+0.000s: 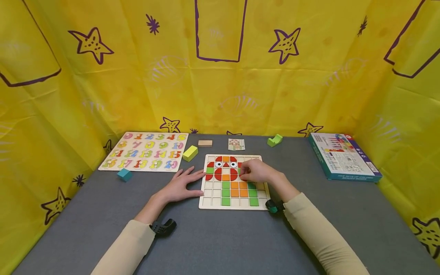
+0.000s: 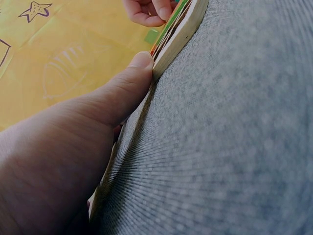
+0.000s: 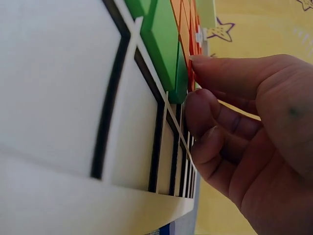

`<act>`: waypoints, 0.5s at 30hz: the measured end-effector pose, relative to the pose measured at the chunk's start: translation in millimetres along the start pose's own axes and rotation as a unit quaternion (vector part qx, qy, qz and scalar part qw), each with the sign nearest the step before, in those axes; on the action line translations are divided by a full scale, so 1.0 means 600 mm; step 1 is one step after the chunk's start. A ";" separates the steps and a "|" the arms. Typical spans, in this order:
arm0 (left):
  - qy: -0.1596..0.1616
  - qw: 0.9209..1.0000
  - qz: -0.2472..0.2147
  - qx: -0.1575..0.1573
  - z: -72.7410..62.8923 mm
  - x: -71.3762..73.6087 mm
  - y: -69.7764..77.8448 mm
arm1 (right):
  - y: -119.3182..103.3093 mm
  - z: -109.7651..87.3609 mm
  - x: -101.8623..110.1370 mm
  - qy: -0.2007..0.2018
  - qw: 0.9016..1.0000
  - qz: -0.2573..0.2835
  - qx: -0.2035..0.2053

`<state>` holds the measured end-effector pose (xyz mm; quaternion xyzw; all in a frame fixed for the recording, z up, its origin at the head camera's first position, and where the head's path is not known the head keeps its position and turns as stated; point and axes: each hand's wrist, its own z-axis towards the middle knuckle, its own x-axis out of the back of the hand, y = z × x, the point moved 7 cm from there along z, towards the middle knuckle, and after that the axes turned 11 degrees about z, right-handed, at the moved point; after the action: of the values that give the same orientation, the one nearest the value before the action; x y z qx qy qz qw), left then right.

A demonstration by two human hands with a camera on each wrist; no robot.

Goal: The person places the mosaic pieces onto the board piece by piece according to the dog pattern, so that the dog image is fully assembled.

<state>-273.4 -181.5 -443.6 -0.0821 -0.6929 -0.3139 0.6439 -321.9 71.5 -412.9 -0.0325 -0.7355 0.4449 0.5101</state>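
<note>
A wooden grid board [image 1: 207,201] lies on the table, set with red, green and orange tiles and two eye tiles in a bird-like pattern. At its left edge rests my left hand [image 1: 180,185], fingers spread. In the left wrist view the thumb [image 2: 142,59] touches the board's side [image 2: 183,36]. My right hand [image 1: 258,170] is over the board's right part, fingers bent. Seen from the right wrist, thumb and forefinger of that hand [image 3: 244,112] pinch a red tile [image 3: 191,78] at the board's surface. Green tiles [image 3: 164,46] lie in nearer cells; the fingers partly hide the red tile.
A number puzzle board [image 1: 146,152] lies at the back left, with a teal block [image 1: 125,175] at its front edge. Behind the grid board are a yellow block [image 1: 190,153], a wooden block [image 1: 205,143], a pattern card [image 1: 236,144] and a green curved block [image 1: 275,140]. A game box [image 1: 343,156] lies right.
</note>
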 end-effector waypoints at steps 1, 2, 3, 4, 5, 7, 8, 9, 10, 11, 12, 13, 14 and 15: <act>-0.001 1.000 0.001 0.000 0.000 0.000 0.000 | 0.000 0.000 0.001 0.000 1.000 0.000 -0.002; -0.001 1.000 0.001 0.000 0.001 0.001 0.001 | 0.001 0.000 0.001 -0.001 1.000 0.000 -0.004; -0.002 1.000 0.001 0.000 0.001 0.001 0.001 | 0.000 -0.001 0.002 -0.002 1.000 0.000 -0.004; -0.002 1.000 0.002 0.000 0.001 0.002 0.001 | 0.000 -0.001 0.002 -0.002 1.000 -0.001 -0.004; -0.002 1.000 0.001 0.000 0.001 0.002 0.001 | 0.000 -0.002 0.003 -0.003 1.000 -0.001 -0.004; -0.003 1.000 0.002 0.000 0.001 0.001 0.001 | 0.001 -0.002 0.003 -0.005 1.000 0.000 -0.005; -0.003 1.000 0.002 -0.001 0.001 0.001 0.000 | 0.001 -0.002 0.002 -0.005 1.000 0.000 -0.005; -0.003 1.000 0.002 -0.001 0.001 0.001 0.000 | 0.002 -0.001 0.002 -0.006 1.000 0.002 -0.004; -0.003 1.000 0.003 -0.001 0.001 0.001 -0.001 | 0.003 -0.001 0.002 -0.007 1.000 0.004 -0.003; -0.002 1.000 0.002 -0.001 0.000 0.000 -0.001 | 0.003 -0.001 0.003 -0.007 1.000 0.006 -0.003; -0.002 1.000 0.002 -0.001 0.000 0.000 -0.001 | 0.004 -0.002 0.003 -0.008 1.000 0.010 -0.003; -0.002 1.000 0.002 -0.002 0.000 0.000 -0.002 | 0.005 -0.002 0.003 -0.009 1.000 0.015 -0.003; -0.001 1.000 0.002 -0.002 0.000 0.000 -0.002 | 0.006 -0.003 0.004 -0.010 1.000 0.021 -0.002; 0.000 1.000 0.002 -0.002 0.000 0.000 -0.002 | 0.006 -0.004 0.005 -0.012 1.000 0.026 0.000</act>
<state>-274.0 -182.6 -444.4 -0.0853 -0.6924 -0.3138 0.6441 -322.8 76.8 -413.0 -0.0463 -0.7401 0.4587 0.4895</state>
